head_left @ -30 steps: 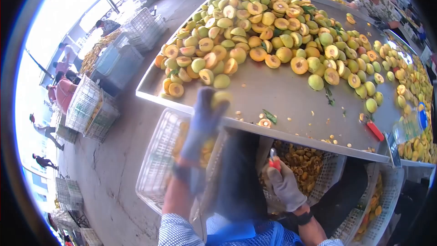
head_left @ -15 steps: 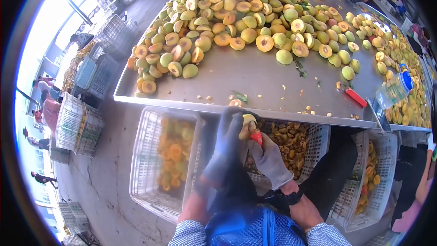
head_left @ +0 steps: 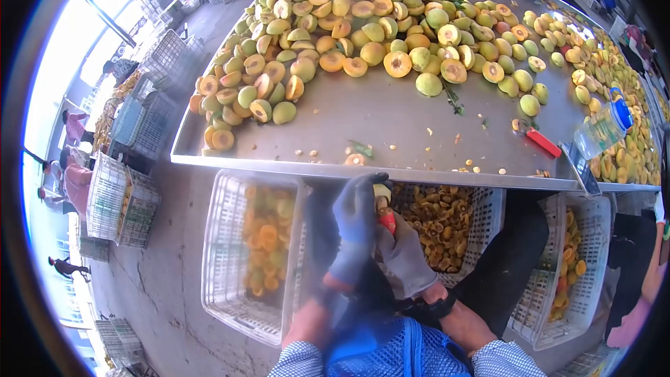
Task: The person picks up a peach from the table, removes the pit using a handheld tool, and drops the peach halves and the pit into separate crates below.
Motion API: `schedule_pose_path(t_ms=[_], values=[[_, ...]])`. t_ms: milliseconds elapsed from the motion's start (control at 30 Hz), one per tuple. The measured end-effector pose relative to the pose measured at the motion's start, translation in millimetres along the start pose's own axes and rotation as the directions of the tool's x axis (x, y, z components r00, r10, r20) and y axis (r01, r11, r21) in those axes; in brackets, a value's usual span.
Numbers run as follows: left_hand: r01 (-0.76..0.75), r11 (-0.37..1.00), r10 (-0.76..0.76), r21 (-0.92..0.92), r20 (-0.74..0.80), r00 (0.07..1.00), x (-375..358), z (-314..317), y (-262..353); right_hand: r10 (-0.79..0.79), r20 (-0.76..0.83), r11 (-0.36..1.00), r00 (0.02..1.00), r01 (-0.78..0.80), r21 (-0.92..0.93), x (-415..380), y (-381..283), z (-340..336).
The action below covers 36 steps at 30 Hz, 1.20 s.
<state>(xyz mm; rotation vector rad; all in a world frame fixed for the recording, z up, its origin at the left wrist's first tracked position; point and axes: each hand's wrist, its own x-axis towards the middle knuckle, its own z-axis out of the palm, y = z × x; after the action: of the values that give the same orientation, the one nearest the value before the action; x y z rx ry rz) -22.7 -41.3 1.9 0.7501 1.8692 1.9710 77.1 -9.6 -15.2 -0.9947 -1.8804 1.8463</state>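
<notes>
My left hand point(head_left: 354, 213), in a grey-blue glove, closes around a peach half point(head_left: 381, 191) just below the table's front edge. The fingers partly cover the fruit. My right hand point(head_left: 406, 258), in a grey glove, grips a tool with a red handle point(head_left: 387, 221) against the peach half; its working end is hard to make out. Behind the hands, a crate of brown peach pits and scraps point(head_left: 436, 227) stands under the edge.
Many halved peaches point(head_left: 363, 35) are heaped on the metal table point(head_left: 314, 132). Another red-handled tool point(head_left: 543, 143), a phone point(head_left: 583, 171) and a blue-capped jar point(head_left: 604, 129) lie toward the right. White crates point(head_left: 230, 300) with peach pieces flank my legs. Other people are nearby.
Both hands have shifted slightly left, staying together at the peach half. The left hand is turned more upright. The view has moved a little.
</notes>
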Motion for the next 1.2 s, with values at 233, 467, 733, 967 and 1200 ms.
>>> schedule_pose_path(t_ms=[233, 467, 733, 967, 1200], values=[[0.117, 0.986, -0.114, -0.115, 0.029, 0.993, 0.7, 3.5, -0.1, -0.115, -0.032, 0.993, 0.993, 0.114, -0.026, -0.2, -7.1, -7.6], [0.096, 0.993, -0.091, -0.063, 0.079, 0.993, -3.2, -4.9, -2.4, -0.07, 0.078, 0.996, 0.994, 0.066, 0.052, -1.1, 9.1, -7.9], [0.412, 0.908, -0.35, -0.078, 0.398, 0.848, 9.0, -26.9, 9.7, -0.207, 0.158, 0.977, 0.965, 0.194, 0.094, -12.9, 9.5, -12.4], [0.318, 0.948, -0.302, 0.016, 0.361, 0.882, 1.6, -17.7, 6.3, -0.044, 0.261, 0.981, 0.964, -0.008, 0.195, -8.3, 52.6, -7.1], [0.307, 0.942, -0.324, 0.139, 0.617, 0.717, 10.5, -25.9, 17.8, -0.437, 0.324, 0.886, 0.839, 0.464, -0.007, -10.0, 72.8, -4.8]])
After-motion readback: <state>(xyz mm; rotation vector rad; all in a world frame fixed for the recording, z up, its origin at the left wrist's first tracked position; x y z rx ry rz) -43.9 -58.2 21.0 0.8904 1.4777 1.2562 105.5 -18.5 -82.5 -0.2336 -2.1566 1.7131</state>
